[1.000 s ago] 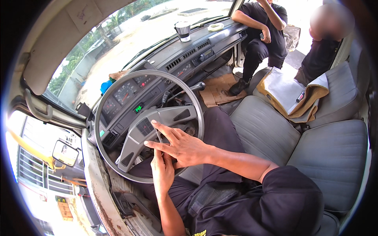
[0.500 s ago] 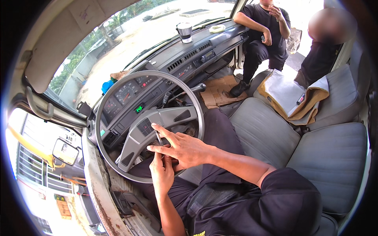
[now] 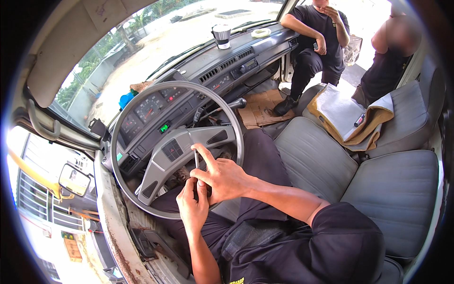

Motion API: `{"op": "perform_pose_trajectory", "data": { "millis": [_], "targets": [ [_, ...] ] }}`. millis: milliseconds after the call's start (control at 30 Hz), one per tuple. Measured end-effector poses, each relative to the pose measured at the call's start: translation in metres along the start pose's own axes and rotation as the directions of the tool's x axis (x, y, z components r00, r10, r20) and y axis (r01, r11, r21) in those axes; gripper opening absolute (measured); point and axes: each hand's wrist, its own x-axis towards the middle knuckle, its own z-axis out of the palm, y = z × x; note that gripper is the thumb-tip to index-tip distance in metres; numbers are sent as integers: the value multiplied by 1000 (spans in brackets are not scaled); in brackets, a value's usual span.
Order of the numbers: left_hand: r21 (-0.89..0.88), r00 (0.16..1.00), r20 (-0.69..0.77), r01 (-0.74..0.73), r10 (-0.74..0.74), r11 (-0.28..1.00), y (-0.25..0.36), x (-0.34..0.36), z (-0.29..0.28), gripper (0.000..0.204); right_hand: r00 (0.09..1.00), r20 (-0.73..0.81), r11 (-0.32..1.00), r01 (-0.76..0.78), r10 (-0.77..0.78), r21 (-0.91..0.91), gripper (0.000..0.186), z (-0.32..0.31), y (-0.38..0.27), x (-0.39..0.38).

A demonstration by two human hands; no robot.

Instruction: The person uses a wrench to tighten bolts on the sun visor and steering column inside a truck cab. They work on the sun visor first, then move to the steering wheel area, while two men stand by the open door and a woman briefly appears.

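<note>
Over the lower part of the steering wheel (image 3: 178,150), my two hands are close together. My right hand (image 3: 226,179) reaches in from the right, with its index finger stretched along a thin silvery rod (image 3: 196,160) and its other fingers bent near the rod's lower end. The rod stands nearly upright; I cannot tell its kind. Just below, my left hand (image 3: 193,208) has thumb and fingers pinched together, touching the right hand. What lies inside that pinch is hidden.
A striped cup (image 3: 221,36) and a pale ring-shaped thing (image 3: 261,32) rest on the dashboard (image 3: 198,57). Flat cardboard (image 3: 259,110) covers the floor. A brown-and-white bag (image 3: 338,116) with a marker (image 3: 359,120) lies on the far seat. Two people are at the open passenger side.
The rod and my right index finger have swung slightly right and more upright. My left hand has shifted a little, still against the right. The whole view has turned slightly.
</note>
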Motion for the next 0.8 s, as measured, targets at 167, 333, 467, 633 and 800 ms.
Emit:
{"op": "perform_pose_trajectory", "data": {
  "millis": [167,333,467,633,800],
  "targets": [
    [-30,1000,2,-21,21,999,0,1,-1,21,998,-57,1000,7,-8,-10,60,2,1,-1],
    [-2,1000,26,5,-5,1000,-3,2,-3,20,999,40,999,-24,25,-24,63,-2,-2,3],
    [-102,1000,0,17,-17,995,-4,4,2,20,998,53,998,-12,15,-57,71,2,-1,6],
    [-178,997,-44,49,-57,983,-16,8,2,18,996,35,995,83,-81,-63,113,8,7,8],
    [-103,1000,-26,-12,9,995,-11,7,1,16,995,0,991,102,-103,-84,138,13,10,5]
  ]
}}
